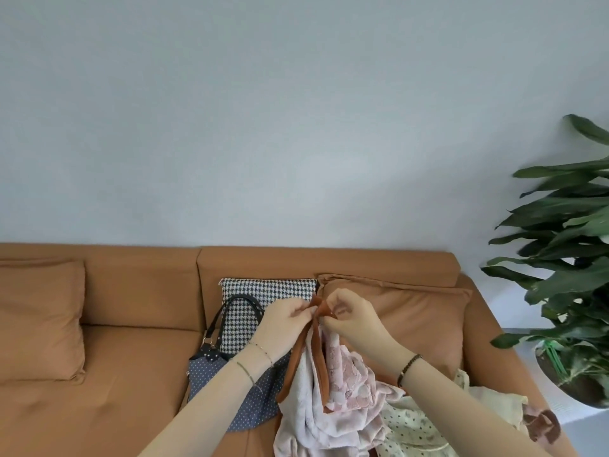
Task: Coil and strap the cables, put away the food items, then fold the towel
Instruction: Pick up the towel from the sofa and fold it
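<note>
Tan sofa [115, 374]: cushions [39, 318], dotted bag [224, 377], pink towel [316, 420], cream cloth [412, 420].

Pink towel [309, 400] with brown trim between left hand [284, 319] and right hand [357, 319], over tan sofa [131, 357].

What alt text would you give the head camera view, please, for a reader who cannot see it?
The left hand and right hand pinch the brown-trimmed edge of a pink towel, holding it over an orange sofa. A blue dotted bag and houndstooth cushion sit behind; a plant stands at right.
</note>
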`<state>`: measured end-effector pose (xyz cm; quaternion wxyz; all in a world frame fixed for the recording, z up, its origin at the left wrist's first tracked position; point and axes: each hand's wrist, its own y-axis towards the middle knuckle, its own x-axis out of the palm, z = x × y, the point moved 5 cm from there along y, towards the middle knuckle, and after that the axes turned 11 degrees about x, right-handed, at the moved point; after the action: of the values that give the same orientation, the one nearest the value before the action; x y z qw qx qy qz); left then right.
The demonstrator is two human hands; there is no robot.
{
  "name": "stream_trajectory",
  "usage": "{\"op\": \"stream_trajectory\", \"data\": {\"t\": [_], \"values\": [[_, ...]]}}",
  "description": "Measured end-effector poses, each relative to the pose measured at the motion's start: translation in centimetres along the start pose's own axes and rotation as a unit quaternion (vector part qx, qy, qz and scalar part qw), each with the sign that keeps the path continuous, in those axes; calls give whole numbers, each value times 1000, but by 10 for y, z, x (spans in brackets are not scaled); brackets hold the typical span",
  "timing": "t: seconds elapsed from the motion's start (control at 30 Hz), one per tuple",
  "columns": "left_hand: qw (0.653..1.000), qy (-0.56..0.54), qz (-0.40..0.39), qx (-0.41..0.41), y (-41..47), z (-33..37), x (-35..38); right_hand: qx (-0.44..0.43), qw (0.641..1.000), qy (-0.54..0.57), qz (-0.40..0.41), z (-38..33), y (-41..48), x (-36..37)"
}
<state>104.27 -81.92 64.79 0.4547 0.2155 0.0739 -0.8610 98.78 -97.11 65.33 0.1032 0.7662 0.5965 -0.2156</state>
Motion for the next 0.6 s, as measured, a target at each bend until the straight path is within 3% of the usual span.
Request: {"op": "stream_trajectory", "data": {"t": [0.23,0.37,0.47,0.53,0.6], "values": [[995,69,-3,67,-11,-8,0,23,999,-20,-40,9,-3,10],[992,80,72,68,-1,5,-31,59,989,-8,-133,17,-3,18],[985,6,159,61,8,28,-71,90,976,-51,-191,35,-3,18],[969,-123,202,69,11,40,-100,103,966,-100,-217,45,-8,12],[931,-269,233,80,10,52,-129,108,942,-210,-238,55,-17,6]]}}
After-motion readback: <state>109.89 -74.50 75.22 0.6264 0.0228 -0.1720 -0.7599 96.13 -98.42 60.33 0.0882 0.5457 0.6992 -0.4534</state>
